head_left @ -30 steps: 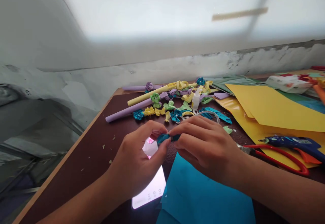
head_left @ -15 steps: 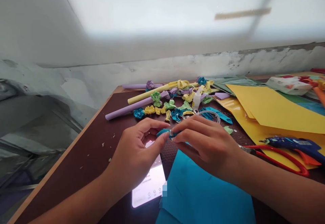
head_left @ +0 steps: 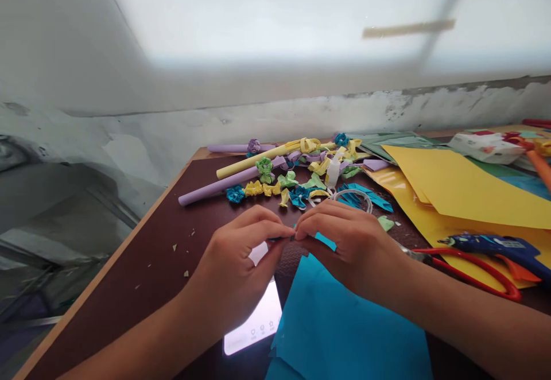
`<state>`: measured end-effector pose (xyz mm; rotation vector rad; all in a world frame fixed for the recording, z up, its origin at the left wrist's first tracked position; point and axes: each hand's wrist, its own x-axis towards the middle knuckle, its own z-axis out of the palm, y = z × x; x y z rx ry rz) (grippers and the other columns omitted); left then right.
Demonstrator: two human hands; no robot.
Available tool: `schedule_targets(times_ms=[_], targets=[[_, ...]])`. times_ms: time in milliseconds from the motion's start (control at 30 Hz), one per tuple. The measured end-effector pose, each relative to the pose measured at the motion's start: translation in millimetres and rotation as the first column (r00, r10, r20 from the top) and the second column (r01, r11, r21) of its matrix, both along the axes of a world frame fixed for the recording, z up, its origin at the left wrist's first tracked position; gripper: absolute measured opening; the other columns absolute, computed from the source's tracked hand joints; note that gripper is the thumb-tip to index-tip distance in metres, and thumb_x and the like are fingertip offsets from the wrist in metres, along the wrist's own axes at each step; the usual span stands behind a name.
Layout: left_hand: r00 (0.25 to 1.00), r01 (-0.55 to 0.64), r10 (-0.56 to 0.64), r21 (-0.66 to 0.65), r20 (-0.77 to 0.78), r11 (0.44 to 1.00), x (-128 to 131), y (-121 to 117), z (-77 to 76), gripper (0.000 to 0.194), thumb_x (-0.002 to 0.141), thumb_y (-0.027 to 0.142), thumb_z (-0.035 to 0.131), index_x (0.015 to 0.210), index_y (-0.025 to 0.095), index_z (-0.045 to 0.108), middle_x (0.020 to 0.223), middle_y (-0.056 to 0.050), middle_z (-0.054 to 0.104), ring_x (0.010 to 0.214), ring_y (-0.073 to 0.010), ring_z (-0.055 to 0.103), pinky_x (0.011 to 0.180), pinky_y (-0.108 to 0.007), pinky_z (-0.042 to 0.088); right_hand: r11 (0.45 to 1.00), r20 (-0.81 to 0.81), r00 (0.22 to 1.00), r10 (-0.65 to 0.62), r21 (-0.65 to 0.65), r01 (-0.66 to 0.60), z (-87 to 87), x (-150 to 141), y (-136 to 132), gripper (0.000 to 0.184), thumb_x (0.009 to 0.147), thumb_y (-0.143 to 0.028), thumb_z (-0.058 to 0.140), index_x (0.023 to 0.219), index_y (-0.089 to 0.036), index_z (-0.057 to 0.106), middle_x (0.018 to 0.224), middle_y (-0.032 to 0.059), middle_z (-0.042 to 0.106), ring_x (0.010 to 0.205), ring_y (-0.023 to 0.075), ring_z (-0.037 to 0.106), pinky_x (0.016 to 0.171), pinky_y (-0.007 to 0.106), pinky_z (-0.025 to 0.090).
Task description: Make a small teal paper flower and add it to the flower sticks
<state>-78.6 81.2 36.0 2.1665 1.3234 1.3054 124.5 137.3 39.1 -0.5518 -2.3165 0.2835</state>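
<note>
My left hand (head_left: pixel 241 256) and my right hand (head_left: pixel 348 242) meet fingertip to fingertip above the table, both closed in a pinch. Between them is a small strip of blue paper (head_left: pixel 324 240), mostly covered by the fingers; part of it shows beneath my right fingers. Below my right hand lies a large blue paper sheet (head_left: pixel 353 334). A lit phone (head_left: pixel 253 325) rests under my left hand, partly covered by it.
Rolled paper sticks (head_left: pixel 232 183) and several crumpled paper flowers (head_left: pixel 297 196) lie behind my hands, near a small white glue bottle (head_left: pixel 333 170). Red-handled scissors (head_left: pixel 477 271), a blue glue gun (head_left: pixel 495 246) and yellow paper sheets (head_left: pixel 469 187) are at the right.
My left fingers have closed in from a wider curl to a tight pinch against the right fingertips. The blue paper strip is more hidden at the fingertips now.
</note>
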Motion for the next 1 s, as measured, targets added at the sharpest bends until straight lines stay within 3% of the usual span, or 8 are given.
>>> schedule_targets(times_ms=[167, 333, 467, 667, 767, 867, 1000], targets=[[0.998, 0.047, -0.046, 0.028, -0.031, 0.999, -1.1, 1.3, 0.8, 0.018, 0.094, 0.011, 0.064, 0.097, 0.022, 0.079, 0.093, -0.003, 0.073, 0.085, -0.0147, 0.071, 0.078, -0.022, 0.055, 1.000, 0.025, 1.000, 0.013, -0.020, -0.012, 1.9, 1.0, -0.7, 0.012, 0.095, -0.009, 0.063, 0.090, -0.019, 0.064, 0.089, 0.0030, 0.072, 0.084, 0.0177, 0.066, 0.073, 0.030, 0.050], [0.994, 0.073, -0.066, 0.071, -0.088, 0.995, -5.4, -0.7, -1.3, 0.019, 0.094, 0.008, 0.063, 0.098, 0.020, 0.077, 0.096, -0.005, 0.074, 0.086, -0.0150, 0.072, 0.078, -0.022, 0.056, 0.994, 0.030, 0.999, -0.030, -0.101, 0.033, 3.6, 0.5, 0.8, 0.013, 0.095, -0.015, 0.067, 0.104, -0.022, 0.061, 0.100, 0.0017, 0.069, 0.094, 0.0174, 0.062, 0.079, 0.030, 0.049], [0.986, 0.099, -0.076, 0.153, -0.151, 0.983, -8.7, -2.7, 0.2, 0.022, 0.093, 0.005, 0.063, 0.100, 0.022, 0.075, 0.098, -0.004, 0.073, 0.086, -0.0143, 0.072, 0.079, -0.021, 0.057, 0.995, 0.067, 0.998, -0.012, 0.102, 0.005, 4.4, 2.2, 3.3, 0.007, 0.099, -0.021, 0.063, 0.101, -0.019, 0.070, 0.097, 0.0059, 0.066, 0.094, 0.0208, 0.058, 0.081, 0.035, 0.048], [0.982, 0.098, -0.062, 0.197, -0.178, 0.975, -8.5, -3.1, 3.8, 0.022, 0.090, 0.002, 0.065, 0.097, 0.022, 0.073, 0.097, -0.003, 0.073, 0.082, -0.0136, 0.071, 0.077, -0.021, 0.060, 0.924, 0.068, 0.998, -0.006, 0.381, -0.021, 6.6, 6.9, 1.8, 0.013, 0.098, -0.011, 0.062, 0.096, -0.012, 0.074, 0.095, 0.0087, 0.068, 0.089, 0.0215, 0.057, 0.078, 0.038, 0.047], [0.979, 0.105, -0.061, 0.226, -0.193, 0.968, -7.5, -3.7, 5.0, 0.026, 0.090, -0.002, 0.062, 0.097, 0.021, 0.072, 0.097, -0.003, 0.072, 0.081, -0.0123, 0.071, 0.078, -0.021, 0.061, 0.904, 0.046, 0.999, 0.018, 0.425, -0.036, 7.0, 7.3, 1.8, 0.014, 0.097, -0.010, 0.063, 0.087, -0.010, 0.073, 0.091, 0.0094, 0.070, 0.086, 0.0210, 0.059, 0.077, 0.038, 0.048], [0.981, 0.103, -0.054, 0.263, -0.187, 0.959, -7.5, -4.4, 6.3, 0.027, 0.089, -0.004, 0.061, 0.096, 0.020, 0.071, 0.096, -0.002, 0.072, 0.084, -0.0104, 0.070, 0.077, -0.018, 0.059, 0.911, 0.007, 1.000, 0.013, 0.413, -0.014, 7.2, 6.5, 3.0, 0.011, 0.097, -0.013, 0.065, 0.092, -0.010, 0.074, 0.092, 0.0086, 0.071, 0.085, 0.0201, 0.059, 0.076, 0.037, 0.049], [0.996, 0.050, -0.034, 0.187, -0.087, 0.981, -8.3, -4.1, 5.7, 0.023, 0.090, 0.001, 0.065, 0.094, 0.023, 0.071, 0.095, 0.001, 0.073, 0.086, -0.0107, 0.070, 0.075, -0.019, 0.058, 0.931, -0.023, 1.000, -0.014, 0.364, 0.021, 7.5, 5.3, 4.7, 0.009, 0.097, -0.017, 0.067, 0.095, -0.011, 0.073, 0.092, 0.0078, 0.070, 0.085, 0.0196, 0.059, 0.077, 0.036, 0.048]])
